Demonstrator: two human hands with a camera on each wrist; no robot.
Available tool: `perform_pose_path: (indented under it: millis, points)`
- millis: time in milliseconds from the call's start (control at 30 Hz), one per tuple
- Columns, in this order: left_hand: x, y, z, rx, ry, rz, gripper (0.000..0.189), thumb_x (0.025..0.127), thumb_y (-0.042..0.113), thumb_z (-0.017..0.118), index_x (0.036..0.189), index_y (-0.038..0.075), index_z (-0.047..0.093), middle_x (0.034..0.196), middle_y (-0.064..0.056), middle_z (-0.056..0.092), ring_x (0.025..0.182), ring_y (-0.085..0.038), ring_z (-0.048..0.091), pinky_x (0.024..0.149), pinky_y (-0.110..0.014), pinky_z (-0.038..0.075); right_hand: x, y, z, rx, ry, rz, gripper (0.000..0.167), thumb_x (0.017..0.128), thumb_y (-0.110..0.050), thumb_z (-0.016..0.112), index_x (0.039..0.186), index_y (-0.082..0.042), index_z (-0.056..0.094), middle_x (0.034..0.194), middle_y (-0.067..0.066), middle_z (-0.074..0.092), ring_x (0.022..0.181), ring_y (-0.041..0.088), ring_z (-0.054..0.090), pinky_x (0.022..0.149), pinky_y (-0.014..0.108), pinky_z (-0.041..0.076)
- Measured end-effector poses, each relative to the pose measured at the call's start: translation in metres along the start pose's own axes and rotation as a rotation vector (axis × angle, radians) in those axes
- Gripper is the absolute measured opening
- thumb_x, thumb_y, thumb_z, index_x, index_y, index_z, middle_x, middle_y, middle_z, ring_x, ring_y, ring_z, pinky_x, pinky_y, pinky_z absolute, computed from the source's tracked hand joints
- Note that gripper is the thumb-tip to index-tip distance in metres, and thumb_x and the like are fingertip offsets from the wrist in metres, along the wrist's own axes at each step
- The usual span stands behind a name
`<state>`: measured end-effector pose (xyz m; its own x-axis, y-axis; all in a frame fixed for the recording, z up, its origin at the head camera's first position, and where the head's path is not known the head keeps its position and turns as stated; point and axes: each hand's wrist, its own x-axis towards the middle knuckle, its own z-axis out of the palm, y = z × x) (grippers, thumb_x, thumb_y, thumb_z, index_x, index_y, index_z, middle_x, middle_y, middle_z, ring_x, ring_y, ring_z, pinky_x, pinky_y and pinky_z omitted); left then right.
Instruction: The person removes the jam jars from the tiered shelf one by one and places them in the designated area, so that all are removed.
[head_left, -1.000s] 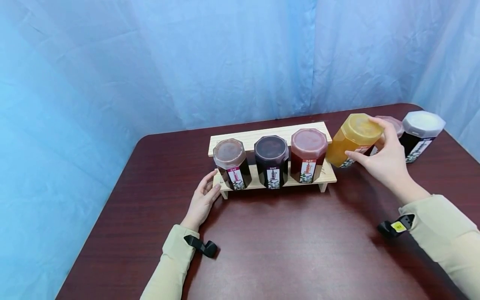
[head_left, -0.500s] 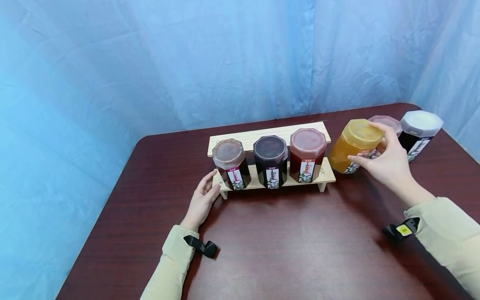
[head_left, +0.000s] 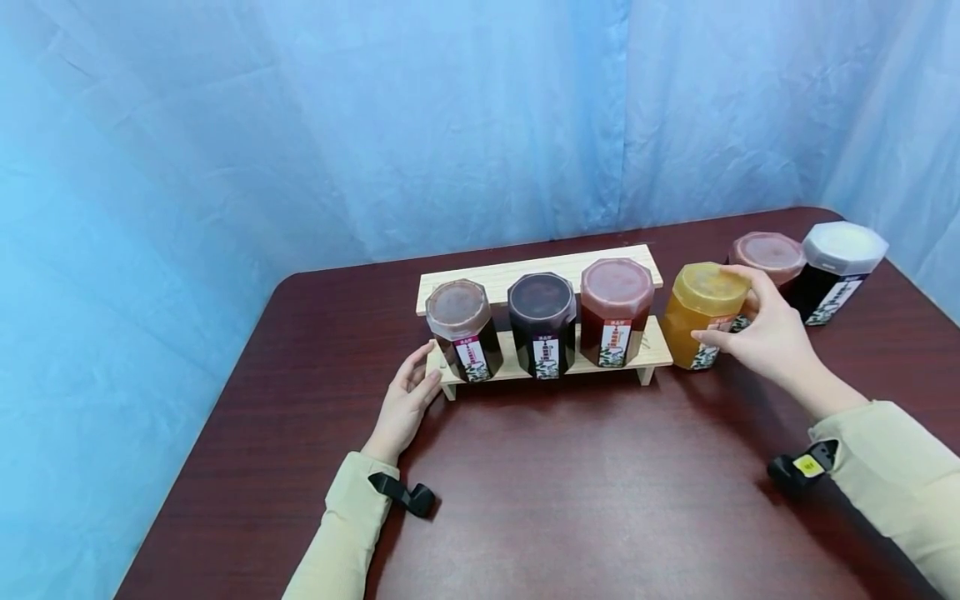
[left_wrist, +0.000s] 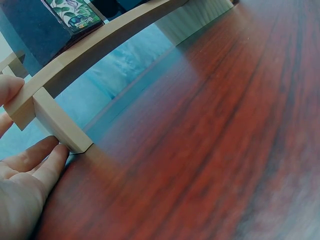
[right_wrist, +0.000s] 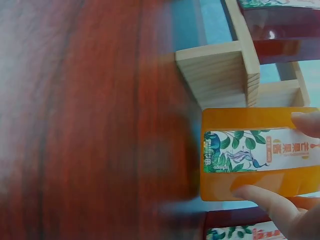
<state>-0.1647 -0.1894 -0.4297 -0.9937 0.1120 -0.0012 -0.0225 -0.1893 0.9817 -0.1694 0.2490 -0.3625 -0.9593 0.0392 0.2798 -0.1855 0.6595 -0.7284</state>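
Note:
In the head view my right hand [head_left: 772, 329] grips a yellow-orange jar [head_left: 693, 337], thumb on the near side and fingers round the far side by the lid. The jar stands upright at the right end of a two-tier wooden rack [head_left: 600, 260], its base close over the table. My left hand [head_left: 403, 400] holds the rack's left end; in the left wrist view the thumb lies at the shelf corner and fingertips [left_wrist: 52, 160] reach the wooden leg [left_wrist: 62, 120]. On the lower shelf stand a brown jar [head_left: 468, 346], a dark jar [head_left: 543, 342] and a red jar [head_left: 617, 325].
Right of my right hand stand a pink-lidded jar [head_left: 768, 250], partly hidden, and a black jar with a white lid [head_left: 843, 254]. The dark wooden table [head_left: 570, 492] stretches in front of the rack. Blue curtains [head_left: 450, 125] hang behind and at the sides.
My right hand has lowered the yellow jar and brought it nearer, from tilted to upright. More of the pink-lidded jar shows now. My left hand has stayed on the rack.

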Motion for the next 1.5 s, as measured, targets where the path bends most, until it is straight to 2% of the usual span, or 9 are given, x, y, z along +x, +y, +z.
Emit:
perform_pose_path:
  millis: [100, 200, 300, 467, 633, 833, 1067, 1233, 1500]
  points:
    - [0.0, 0.001, 0.001, 0.012, -0.006, 0.0, 0.052, 0.096, -0.001, 0.046, 0.146, 0.004, 0.03, 0.148, -0.014, 0.034, 0.104, -0.002, 0.054, 0.091, -0.02, 0.044, -0.001, 0.001, 0.0, -0.015, -0.011, -0.003, 0.088, 0.072, -0.012, 0.082, 0.143, -0.01, 0.031, 0.123, 0.028, 0.055, 0.093, -0.016, 0.046, 0.07, 0.017, 0.035]
    - [0.0, 0.001, 0.001, 0.016, 0.002, -0.007, 0.052, 0.096, -0.001, 0.046, 0.145, 0.005, 0.032, 0.14, -0.013, 0.042, 0.102, -0.003, 0.055, 0.09, -0.021, 0.045, -0.001, 0.001, 0.0, -0.014, -0.042, 0.005, 0.091, 0.071, -0.011, 0.083, 0.145, -0.01, 0.029, 0.128, 0.026, 0.052, 0.111, 0.016, 0.058, 0.073, 0.015, 0.035]
    - [0.0, 0.001, 0.0, 0.014, 0.007, -0.009, 0.052, 0.096, -0.002, 0.046, 0.145, 0.006, 0.033, 0.13, -0.01, 0.047, 0.1, -0.004, 0.056, 0.088, -0.021, 0.046, 0.001, 0.001, -0.001, 0.001, -0.095, 0.022, 0.095, 0.071, -0.011, 0.083, 0.147, -0.012, 0.025, 0.134, 0.025, 0.046, 0.118, 0.046, 0.047, 0.083, 0.02, 0.038]
    - [0.0, -0.001, -0.001, 0.013, -0.004, 0.004, 0.052, 0.096, 0.0, 0.047, 0.145, 0.004, 0.031, 0.128, -0.005, 0.049, 0.1, -0.004, 0.056, 0.087, -0.02, 0.046, 0.003, 0.003, -0.003, -0.001, -0.146, 0.02, 0.096, 0.074, -0.013, 0.081, 0.148, -0.012, 0.021, 0.135, 0.025, 0.041, 0.119, 0.05, 0.045, 0.093, 0.052, 0.04]
    - [-0.001, -0.002, -0.001, 0.018, -0.011, 0.014, 0.052, 0.096, 0.002, 0.049, 0.145, 0.004, 0.031, 0.125, -0.004, 0.051, 0.1, -0.004, 0.057, 0.088, -0.021, 0.047, 0.002, 0.004, -0.005, -0.056, -0.15, -0.023, 0.095, 0.074, -0.013, 0.081, 0.147, -0.009, 0.021, 0.13, 0.03, 0.041, 0.113, 0.055, 0.046, 0.088, 0.066, 0.036]
    - [-0.001, -0.002, 0.001, 0.022, -0.003, 0.007, 0.052, 0.096, 0.001, 0.048, 0.145, 0.005, 0.033, 0.133, -0.011, 0.046, 0.102, -0.005, 0.055, 0.09, -0.022, 0.046, -0.003, 0.0, -0.006, -0.158, -0.11, -0.075, 0.093, 0.073, -0.015, 0.082, 0.146, -0.009, 0.026, 0.124, 0.032, 0.048, 0.102, 0.052, 0.054, 0.08, 0.063, 0.041]
    - [0.0, -0.002, -0.002, 0.022, -0.011, 0.032, 0.052, 0.096, 0.003, 0.05, 0.145, 0.003, 0.032, 0.116, 0.0, 0.054, 0.098, -0.004, 0.057, 0.086, -0.02, 0.047, -0.003, -0.006, -0.006, -0.231, -0.071, -0.092, 0.091, 0.071, -0.017, 0.083, 0.145, -0.009, 0.031, 0.118, 0.026, 0.052, 0.091, 0.042, 0.058, 0.06, 0.029, 0.045]
    - [-0.001, -0.001, -0.002, 0.003, -0.01, 0.025, 0.052, 0.096, 0.0, 0.048, 0.145, 0.004, 0.032, 0.112, 0.002, 0.055, 0.096, -0.005, 0.057, 0.085, -0.02, 0.047, -0.001, -0.007, -0.003, -0.256, -0.048, -0.108, 0.091, 0.07, -0.018, 0.083, 0.145, -0.01, 0.031, 0.113, 0.026, 0.054, 0.086, 0.04, 0.059, 0.058, 0.036, 0.046]
    - [-0.001, 0.0, -0.001, 0.024, -0.01, 0.009, 0.051, 0.096, 0.003, 0.049, 0.145, 0.006, 0.033, 0.128, -0.009, 0.049, 0.102, -0.005, 0.056, 0.091, -0.021, 0.045, 0.003, -0.006, 0.003, -0.295, 0.006, -0.105, 0.089, 0.071, -0.019, 0.082, 0.144, -0.006, 0.033, 0.101, 0.03, 0.058, 0.075, 0.039, 0.06, 0.059, 0.044, 0.044]
